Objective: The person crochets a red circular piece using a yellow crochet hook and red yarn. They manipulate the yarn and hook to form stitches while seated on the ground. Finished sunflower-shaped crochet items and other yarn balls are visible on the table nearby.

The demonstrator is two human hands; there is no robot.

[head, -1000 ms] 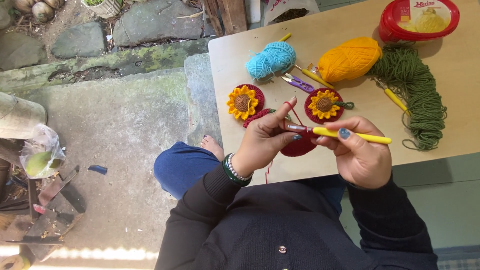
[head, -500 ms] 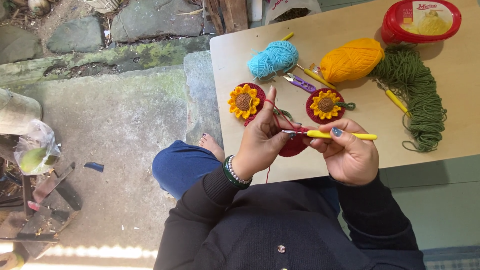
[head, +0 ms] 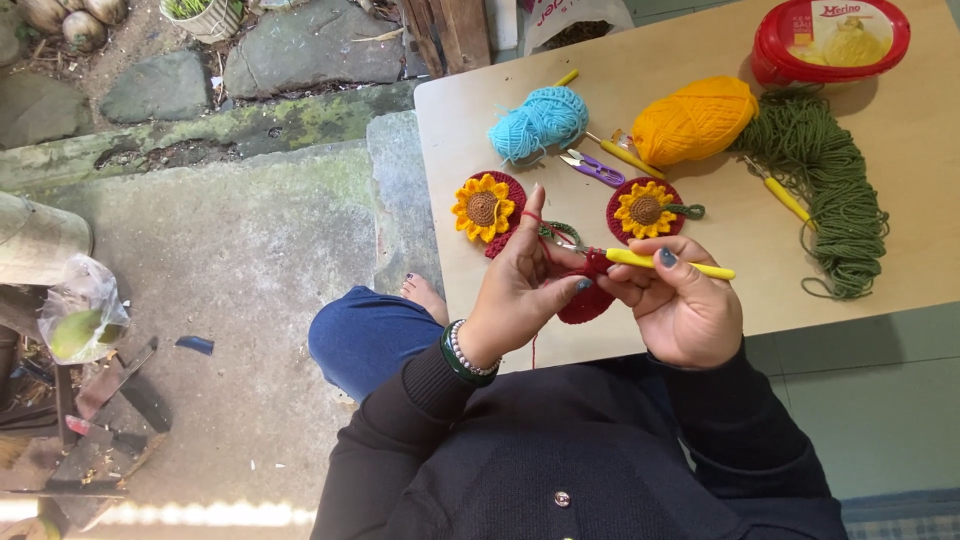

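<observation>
Left hand (head: pixel 520 290) raised, forefinger straight up, thumb pinched in. Right hand (head: pixel 680 300) just beside it, fingers curled shut.

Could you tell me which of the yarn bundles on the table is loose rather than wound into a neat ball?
The green yarn, at the table's right side. It lies spread in a loose, stringy heap, whereas the blue yarn and the orange yarn are compact wound balls.

Packages and labels around the wooden surface

A round red tub (head: pixel 830 40) with a red-rimmed lid stands at the surface's (head: pixel 900 130) 1 o'clock corner; its lid label is pale with a yellow picture. At 12 o'clock, just off the surface's far edge, a white printed bag (head: pixel 575 18) with red lettering stands open. Far out at 9 o'clock, a clear plastic bag (head: pixel 82 318) holds something green.
</observation>
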